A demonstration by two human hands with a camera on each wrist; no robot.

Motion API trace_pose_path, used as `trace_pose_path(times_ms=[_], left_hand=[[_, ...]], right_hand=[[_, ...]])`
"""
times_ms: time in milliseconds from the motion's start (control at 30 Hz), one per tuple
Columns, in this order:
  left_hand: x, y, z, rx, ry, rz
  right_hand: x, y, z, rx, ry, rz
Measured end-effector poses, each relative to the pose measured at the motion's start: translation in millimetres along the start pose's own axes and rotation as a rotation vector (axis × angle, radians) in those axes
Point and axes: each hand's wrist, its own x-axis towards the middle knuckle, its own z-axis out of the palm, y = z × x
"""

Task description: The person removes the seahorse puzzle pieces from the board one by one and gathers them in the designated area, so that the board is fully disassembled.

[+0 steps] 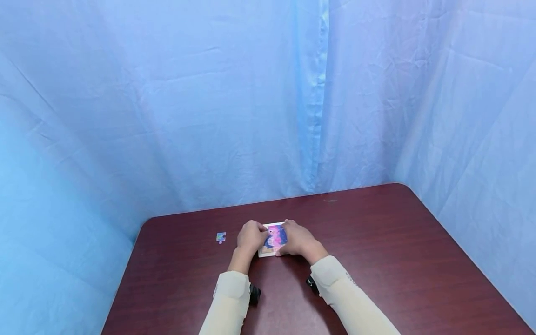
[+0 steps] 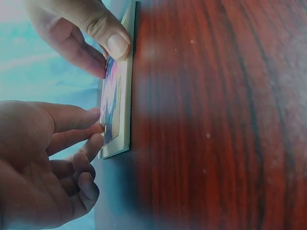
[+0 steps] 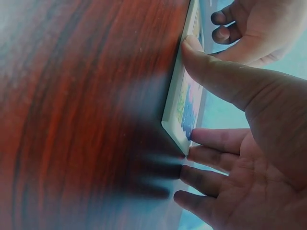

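A small jigsaw puzzle [image 1: 276, 238] in a white frame lies on the table, its picture pink and dark blue, with a bare tan patch at the near left. My left hand [image 1: 252, 236] is over its left side. Thumb and fingertips of that hand come together in a pinch on a small puzzle piece [image 2: 105, 128], mostly covered by the fingers. From the right, my right hand [image 1: 298, 238] holds the frame, its thumb [image 3: 192, 48] pressing on the near edge and its other fingers spread along the right end.
A loose blue puzzle piece [image 1: 220, 237] lies on the dark red table [image 1: 377, 251], left of the framed puzzle. Light blue curtains [image 1: 234, 116] hang behind the table and along both sides.
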Motion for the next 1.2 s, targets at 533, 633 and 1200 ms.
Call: trace_pose_path(times_ms=[533,633,1200], left_hand=[[3.4,0.7,-4.5,-0.063,0.028,-0.024],[4.2,1.8,-4.6,-0.067,0.024,-0.027],[3.4,0.5,2.1,-0.045,0.031,0.016]], right_hand=[[4.9,-0.2,1.6,-0.026,-0.014,-0.003],[5.2,-0.1,1.7,-0.028,-0.018,-0.002],[0.3,0.4,1.6,-0.024,-0.007,0.007]])
